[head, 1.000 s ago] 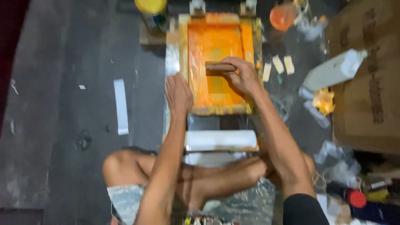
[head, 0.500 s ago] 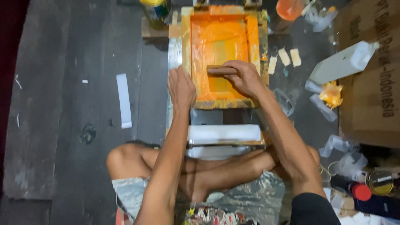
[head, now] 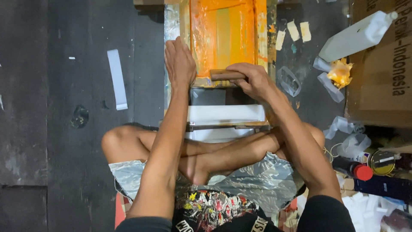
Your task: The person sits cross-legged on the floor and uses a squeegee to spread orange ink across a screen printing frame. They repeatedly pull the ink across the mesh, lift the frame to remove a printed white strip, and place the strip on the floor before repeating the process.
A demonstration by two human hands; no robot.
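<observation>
The right hand (head: 255, 79) is clamped over a brown wooden squeegee handle (head: 225, 75), fingers curled around its right end, at the lower edge of the orange screen-printing frame (head: 223, 34) in the upper centre of the frame. The left hand (head: 179, 62) lies flat and open on the frame's left rail, fingers together, pressing down rather than gripping anything.

Just below the frame sits a white sheet (head: 226, 114) on a board, right above the person's crossed legs. Further out — upper right — a white plastic bottle (head: 356, 36) leans on a cardboard box (head: 382, 64), with crumpled tape scraps (head: 330, 83) beside it; a red-capped bottle (head: 354, 168) lies at lower right, and a white strip (head: 116, 77) on the dark floor (head: 51, 129) at left.

The risks, as I judge them: the flat palm holds the frame by pressure alone, so a hard pull on the squeegee could slide it and smear the print. The one-sided grip could also tilt the blade — leaving uneven ink.
</observation>
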